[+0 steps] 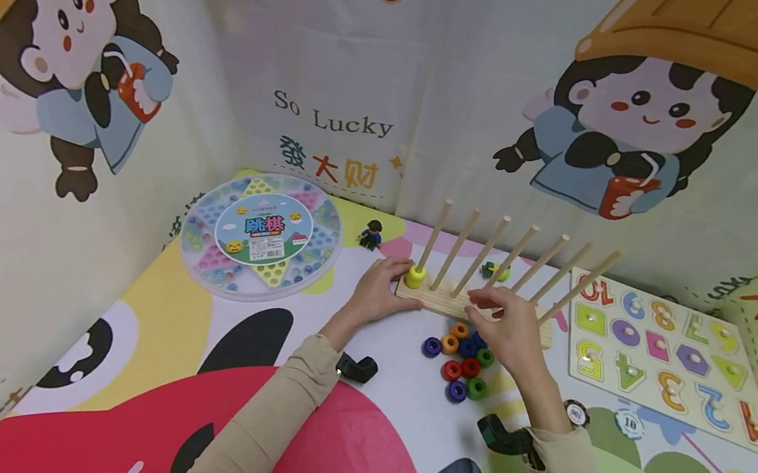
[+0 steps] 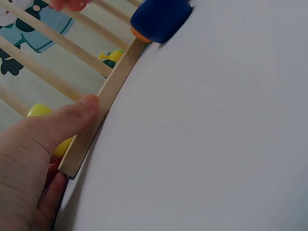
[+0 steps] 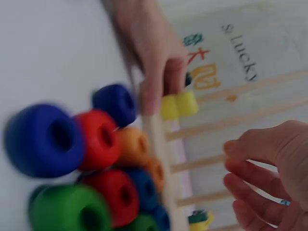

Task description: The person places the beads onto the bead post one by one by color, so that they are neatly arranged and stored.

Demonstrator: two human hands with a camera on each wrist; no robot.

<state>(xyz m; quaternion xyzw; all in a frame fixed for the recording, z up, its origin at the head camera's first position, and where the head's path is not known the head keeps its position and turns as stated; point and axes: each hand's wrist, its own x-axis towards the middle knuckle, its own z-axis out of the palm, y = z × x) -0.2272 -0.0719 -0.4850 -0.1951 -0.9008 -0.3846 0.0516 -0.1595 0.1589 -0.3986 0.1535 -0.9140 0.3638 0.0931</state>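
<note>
left hand [image 1: 379, 289] grips peg board [image 1: 439, 300] end | right hand [image 1: 508, 327] above it, seemingly empty, fingers loose

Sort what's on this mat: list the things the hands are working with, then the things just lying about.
In hand:
- wooden peg board, gripped at its end by the left hand
- yellow bead on the first peg
- loose coloured beads in front of the board
- right hand, over the board

Lying about:
- round checkers box
- number puzzle board
- small toy figure
- two chips

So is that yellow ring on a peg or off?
On: the yellow ring sits at the foot of the leftmost peg, beside the left hand.
</note>
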